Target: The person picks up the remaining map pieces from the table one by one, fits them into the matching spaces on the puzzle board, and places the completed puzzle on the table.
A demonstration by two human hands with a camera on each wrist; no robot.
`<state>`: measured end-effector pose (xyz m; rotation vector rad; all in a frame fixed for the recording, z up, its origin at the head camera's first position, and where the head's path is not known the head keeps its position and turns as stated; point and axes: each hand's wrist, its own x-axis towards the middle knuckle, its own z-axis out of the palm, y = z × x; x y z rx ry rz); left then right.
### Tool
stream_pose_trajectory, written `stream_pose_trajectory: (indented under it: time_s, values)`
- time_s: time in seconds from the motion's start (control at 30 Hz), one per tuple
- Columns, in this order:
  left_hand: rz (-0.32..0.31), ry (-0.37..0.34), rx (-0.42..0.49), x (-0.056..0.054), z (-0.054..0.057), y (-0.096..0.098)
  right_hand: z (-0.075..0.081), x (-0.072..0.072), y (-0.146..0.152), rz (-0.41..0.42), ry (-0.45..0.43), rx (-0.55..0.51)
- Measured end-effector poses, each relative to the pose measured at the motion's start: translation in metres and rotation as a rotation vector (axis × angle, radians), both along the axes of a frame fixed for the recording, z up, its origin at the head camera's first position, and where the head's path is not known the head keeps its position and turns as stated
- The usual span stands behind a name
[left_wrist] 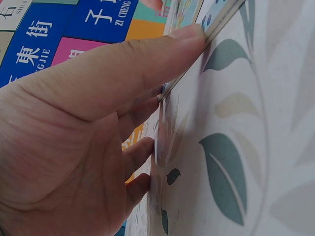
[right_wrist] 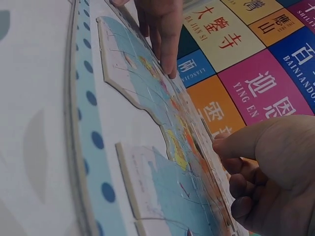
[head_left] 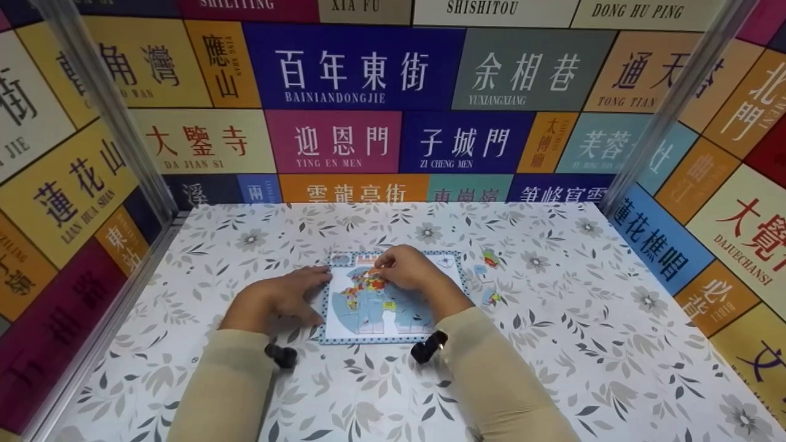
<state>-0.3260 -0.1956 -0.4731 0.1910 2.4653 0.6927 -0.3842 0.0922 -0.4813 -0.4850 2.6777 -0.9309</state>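
Right hand (head_left: 403, 268) is hovering over the board's upper middle, fingers curling, thumb and forefinger nearly meeting; can't tell if they're pinching a piece. Left hand (head_left: 287, 293) is resting at the board's left edge, thumb touching it, fingers loosely extended. Map puzzle board (head_left: 374, 339) is lying on the flowered tabletop (head_left: 614, 356), showing a white gap lower middle. Loose pieces (head_left: 491, 298) are sitting just right of the board. Sign-covered wall (head_left: 334, 142) is standing beyond it.

The tablecloth (head_left: 614, 350) is white with grey leaves and flowers; the puzzle board (head_left: 368, 340) wears a light-blue border (right_wrist: 87, 118) with dark-blue dots, its map pieces (head_left: 368, 312) blue, yellow and orange-red; sleeves (head_left: 503, 374) look plain beige from here, the wall signs (head_left: 356, 86) navy, pink, yellow, orange
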Motion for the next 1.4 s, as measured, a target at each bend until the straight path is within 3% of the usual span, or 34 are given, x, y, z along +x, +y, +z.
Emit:
stream_pose_trajectory:
  time_s: [0.43,0.67,0.8,1.23,1.4]
  values:
    - [0.006,-0.007,0.01,0.0002,0.0009,0.0003,-0.0006,0.0021,-0.0009,0.025,-0.036,-0.005]
    - [0.056,-0.028,0.117,0.0019,-0.0012,0.0002,-0.0029,0.0026,0.0001,0.052,-0.006,-0.032]
    - [0.063,-0.032,0.12,0.0021,-0.0015,0.0002,-0.0027,0.0023,0.0013,0.051,-0.018,-0.037]
    - [0.112,-0.066,0.129,0.001,-0.0017,0.0013,0.0013,0.002,0.0051,-0.02,-0.017,-0.036]
    - [0.102,-0.059,0.118,0.0021,-0.0007,0.0012,0.0029,0.0061,-0.0007,-0.035,-0.029,-0.015]
